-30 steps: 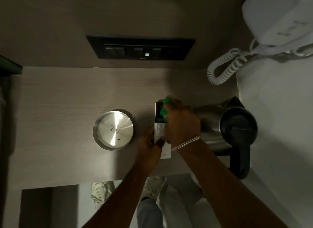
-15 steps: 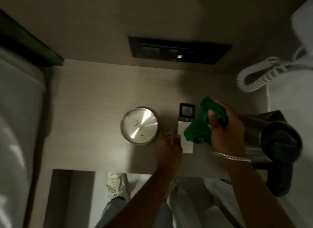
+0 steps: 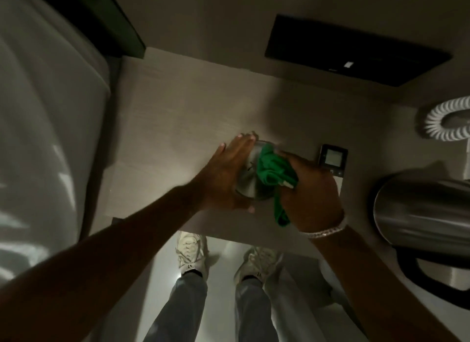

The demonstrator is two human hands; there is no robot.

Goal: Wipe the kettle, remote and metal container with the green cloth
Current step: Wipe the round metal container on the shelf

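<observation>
The right hand (image 3: 311, 189) grips the bunched cloth (image 3: 273, 175) and now presses it on the container (image 3: 250, 179) lid, having left the remote half a second ago. The left hand (image 3: 225, 176), fingers spread flat, has shifted from the remote to brace the container's left side. That suggests the remote is done and the container is the step in hand. Just right lies the remote (image 3: 333, 161), flat on the shelf (image 3: 178, 128). The kettle (image 3: 417, 214) stands well right, clear of both arms. Beyond, a coiled cord (image 3: 442, 123) and switch panel (image 3: 356, 51); nothing blocks the wipe.
</observation>
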